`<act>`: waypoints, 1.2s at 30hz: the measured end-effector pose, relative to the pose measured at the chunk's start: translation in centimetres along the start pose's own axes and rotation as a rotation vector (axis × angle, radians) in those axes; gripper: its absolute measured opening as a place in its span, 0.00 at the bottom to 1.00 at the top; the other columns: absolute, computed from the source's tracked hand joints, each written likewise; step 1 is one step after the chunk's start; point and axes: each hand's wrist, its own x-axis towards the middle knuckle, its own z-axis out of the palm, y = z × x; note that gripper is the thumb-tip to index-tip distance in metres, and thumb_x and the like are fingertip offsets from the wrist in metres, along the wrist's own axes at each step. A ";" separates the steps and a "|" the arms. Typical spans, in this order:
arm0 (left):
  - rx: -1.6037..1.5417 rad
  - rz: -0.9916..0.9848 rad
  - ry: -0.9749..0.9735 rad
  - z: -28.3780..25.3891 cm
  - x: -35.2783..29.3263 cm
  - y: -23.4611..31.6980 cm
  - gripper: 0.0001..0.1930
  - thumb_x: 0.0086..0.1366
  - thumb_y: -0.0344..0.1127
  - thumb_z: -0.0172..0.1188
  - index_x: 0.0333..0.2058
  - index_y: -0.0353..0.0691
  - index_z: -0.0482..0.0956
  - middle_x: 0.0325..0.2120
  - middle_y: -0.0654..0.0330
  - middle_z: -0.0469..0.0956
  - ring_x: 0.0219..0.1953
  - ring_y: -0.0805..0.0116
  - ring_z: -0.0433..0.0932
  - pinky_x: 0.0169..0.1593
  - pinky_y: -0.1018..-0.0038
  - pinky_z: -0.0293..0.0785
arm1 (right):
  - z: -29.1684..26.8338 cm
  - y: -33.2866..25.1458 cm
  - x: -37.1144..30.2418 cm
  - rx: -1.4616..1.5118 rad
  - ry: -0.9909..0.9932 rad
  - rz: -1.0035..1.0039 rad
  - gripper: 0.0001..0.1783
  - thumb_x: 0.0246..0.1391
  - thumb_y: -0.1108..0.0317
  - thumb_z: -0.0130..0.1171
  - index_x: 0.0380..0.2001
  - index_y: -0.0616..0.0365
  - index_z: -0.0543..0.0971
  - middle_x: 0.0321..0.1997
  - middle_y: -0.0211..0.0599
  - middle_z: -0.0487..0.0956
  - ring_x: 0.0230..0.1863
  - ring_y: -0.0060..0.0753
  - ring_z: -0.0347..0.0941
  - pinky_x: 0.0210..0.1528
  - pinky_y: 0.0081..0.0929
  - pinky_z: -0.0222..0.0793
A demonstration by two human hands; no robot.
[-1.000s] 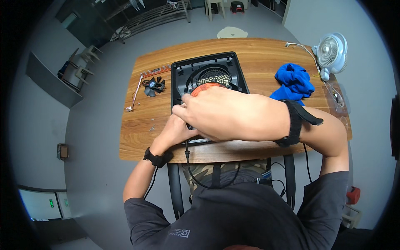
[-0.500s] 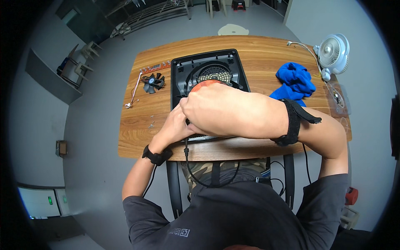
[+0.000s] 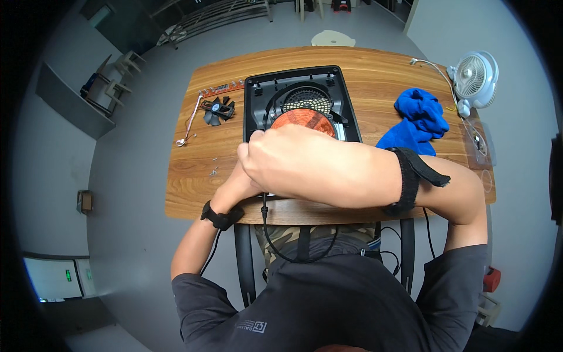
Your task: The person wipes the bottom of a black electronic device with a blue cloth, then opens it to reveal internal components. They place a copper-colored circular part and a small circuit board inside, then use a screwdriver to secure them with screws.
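An opened black induction cooker housing (image 3: 251, 111) lies on the table in front of me. The round copper coil (image 3: 303, 119) inside it shows beyond my right hand. My right hand (image 3: 281, 155) reaches across the housing's near left part, its fingers curled closed. Whatever those fingers grip, if anything, is hidden beneath the hand. My left hand (image 3: 236, 183) comes up from below at the near left corner, its fingers covered by my right hand. A black power cord (image 3: 265, 220) hangs from the housing's near side and loops over the table edge.
Left of the housing are a black fan (image 3: 219, 110), an orange circuit board strip (image 3: 221, 89) with wires, and several small screws (image 3: 213, 172). A blue cloth (image 3: 419, 120) lies to the right. A white desk fan (image 3: 474, 81) and a clear plastic tray (image 3: 482, 142) are by the right edge.
My right hand has shifted left and toward me, so much more of the copper coil shows. My left hand is now more covered by it. The view has moved slightly.
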 end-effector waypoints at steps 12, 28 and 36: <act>0.132 0.064 0.115 0.7 0.5 0.9 0.29 0.49 0.37 0.78 0.51 0.39 0.81 0.56 0.45 0.76 0.60 0.45 0.74 0.61 0.56 0.74 | -1.6 1.7 -0.9 0.091 -0.104 0.037 0.10 0.48 0.70 0.65 0.28 0.69 0.83 0.27 0.52 0.84 0.32 0.51 0.85 0.35 0.39 0.81; 0.137 0.034 0.107 0.7 0.6 1.3 0.36 0.49 0.38 0.77 0.57 0.35 0.76 0.55 0.47 0.76 0.60 0.46 0.74 0.63 0.59 0.72 | -1.4 1.0 -2.1 0.000 -0.042 -0.045 0.08 0.49 0.73 0.63 0.32 0.68 0.84 0.31 0.49 0.85 0.34 0.46 0.86 0.39 0.34 0.82; 0.188 0.094 0.138 0.5 0.0 1.2 0.29 0.50 0.38 0.77 0.51 0.35 0.80 0.56 0.48 0.76 0.59 0.46 0.74 0.63 0.59 0.72 | -1.1 1.1 -1.2 0.004 -0.131 0.058 0.08 0.50 0.74 0.62 0.32 0.69 0.83 0.32 0.50 0.85 0.35 0.46 0.85 0.38 0.34 0.81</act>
